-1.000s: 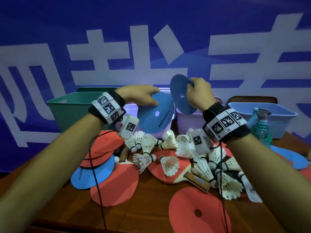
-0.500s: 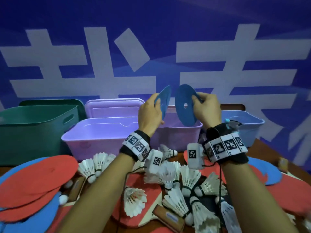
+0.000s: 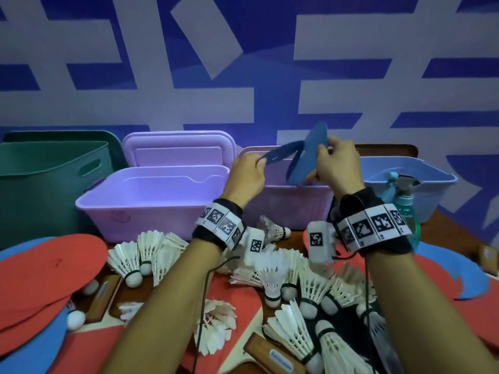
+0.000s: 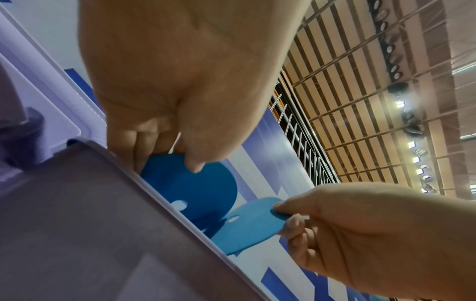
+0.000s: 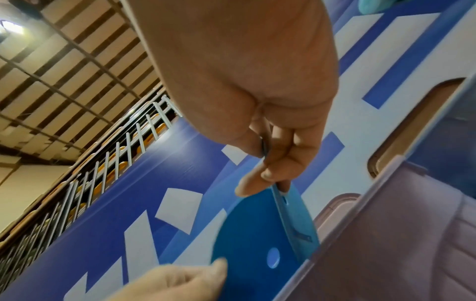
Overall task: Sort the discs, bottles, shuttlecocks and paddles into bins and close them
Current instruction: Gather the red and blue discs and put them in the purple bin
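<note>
Each hand holds one blue disc over the mauve bin [image 3: 297, 209]. My left hand [image 3: 259, 161] pinches the rim of a disc [image 3: 280, 153] that lies nearly flat. My right hand [image 3: 321, 150] pinches a second disc [image 3: 305, 160] that stands on edge, its lower rim just inside the bin. In the left wrist view the darker disc [image 4: 190, 187] under my left hand [image 4: 180, 158] dips behind the bin wall [image 4: 77, 224]. The right wrist view shows my right hand [image 5: 268, 179] pinching its disc [image 5: 296, 220] edge-on. Several white shuttlecocks [image 3: 272, 276] lie on the table below.
A green bin [image 3: 40, 179], a purple bin [image 3: 151, 201] with its lid [image 3: 178, 149] leaning behind, and a light blue bin [image 3: 432, 179] stand in a row. A teal spray bottle [image 3: 405, 211] stands by the blue bin. Red discs [image 3: 46, 268], a blue disc [image 3: 472, 282] and paddles [image 3: 272, 357] litter the table.
Both hands have carried their blue discs forward and down to the mauve bin. The left disc has tilted flatter, and the right disc's lower edge now dips into the bin.
</note>
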